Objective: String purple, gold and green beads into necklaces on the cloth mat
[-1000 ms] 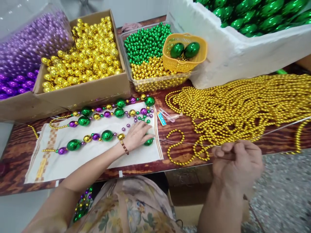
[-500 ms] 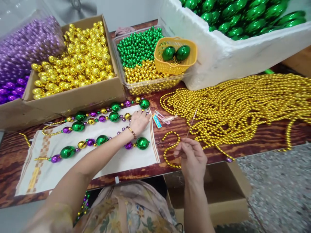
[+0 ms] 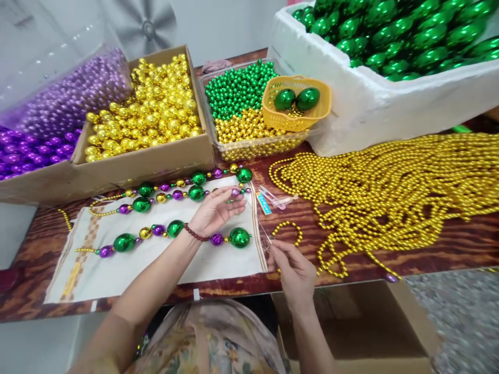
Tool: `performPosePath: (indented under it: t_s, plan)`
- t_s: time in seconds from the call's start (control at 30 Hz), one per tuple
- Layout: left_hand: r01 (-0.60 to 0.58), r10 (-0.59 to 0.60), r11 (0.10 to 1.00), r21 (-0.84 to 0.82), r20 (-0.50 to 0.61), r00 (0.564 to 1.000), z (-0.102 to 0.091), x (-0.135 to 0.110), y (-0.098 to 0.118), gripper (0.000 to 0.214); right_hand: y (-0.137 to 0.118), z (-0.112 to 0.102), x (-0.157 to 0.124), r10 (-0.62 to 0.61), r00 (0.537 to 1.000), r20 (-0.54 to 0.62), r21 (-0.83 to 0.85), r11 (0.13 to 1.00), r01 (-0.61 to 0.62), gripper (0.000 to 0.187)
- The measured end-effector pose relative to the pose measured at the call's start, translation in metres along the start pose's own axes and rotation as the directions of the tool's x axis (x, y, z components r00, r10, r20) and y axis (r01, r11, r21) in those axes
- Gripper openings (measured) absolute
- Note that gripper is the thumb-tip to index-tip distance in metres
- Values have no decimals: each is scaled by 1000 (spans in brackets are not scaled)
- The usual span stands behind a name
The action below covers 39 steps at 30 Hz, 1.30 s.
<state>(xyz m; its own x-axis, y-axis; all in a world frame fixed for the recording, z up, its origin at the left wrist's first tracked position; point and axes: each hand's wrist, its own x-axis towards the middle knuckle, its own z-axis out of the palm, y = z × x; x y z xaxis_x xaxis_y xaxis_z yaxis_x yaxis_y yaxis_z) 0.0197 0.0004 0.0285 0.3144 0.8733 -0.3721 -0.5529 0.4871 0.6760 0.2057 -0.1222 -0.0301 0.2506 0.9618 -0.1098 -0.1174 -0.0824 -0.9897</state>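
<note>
My left hand (image 3: 218, 210) is turned partly palm up over the white cloth (image 3: 156, 270), its thumb and forefinger closed on a small purple bead (image 3: 235, 192). Between finger and thumb, my right hand (image 3: 294, 270) pinches a thin needle (image 3: 265, 232) that slants up toward the left hand. Fine thread shows beside the right fingertips. Below my left hand lies a row of green, purple and gold beads ending in a large green bead (image 3: 239, 237). Behind it runs another strand with a green bead (image 3: 196, 193), partly hidden by the left fingers.
At the back stand a carton of gold beads (image 3: 156, 156), a clear tub (image 3: 257, 151) of green and gold beads, a yellow basket (image 3: 296, 123) and a foam box (image 3: 351, 114). Gold bead chains (image 3: 390, 192) cover the right side. Small scissors-like snips (image 3: 273, 200) lie near the cloth.
My left hand has lifted and turned from palm down among the beads to palm up with a purple bead. The right hand has swung the needle leftward. The camera view has shifted.
</note>
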Motion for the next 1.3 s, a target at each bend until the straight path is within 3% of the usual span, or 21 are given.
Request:
performPosePath:
  t_s: [0.1,0.27,0.43,0.63,0.8,0.93,1.1,1.3]
  plan:
    - [10,-12,997,-82,-27,1000,-1,-9,4,10,-1,4,-2,-41,998,42,-56,997,44,16]
    - [34,-35,991,-131,-2,999,-4,-14,7,16,-12,10,-3,-81,995,56,-141,986,88,16]
    - [13,-8,995,-96,43,999,-7,-16,9,18,-14,13,-2,-112,991,69,-179,976,123,15]
    - [8,-3,999,-54,107,994,-12,-15,12,18,-8,11,-4,-62,994,87,-173,982,76,17]
    - [-25,19,997,71,86,996,-13,-13,14,26,-10,9,-3,-99,989,109,-244,962,123,19]
    - [-92,78,965,245,63,995,-6,-12,12,30,-4,9,2,-50,984,168,-264,960,94,23]
    - [-148,81,868,474,159,984,10,-19,-4,29,3,17,12,-31,976,217,-155,986,66,25]
    - [-283,82,569,772,290,954,14,-29,-20,28,4,18,21,56,996,76,-3,998,-56,30]
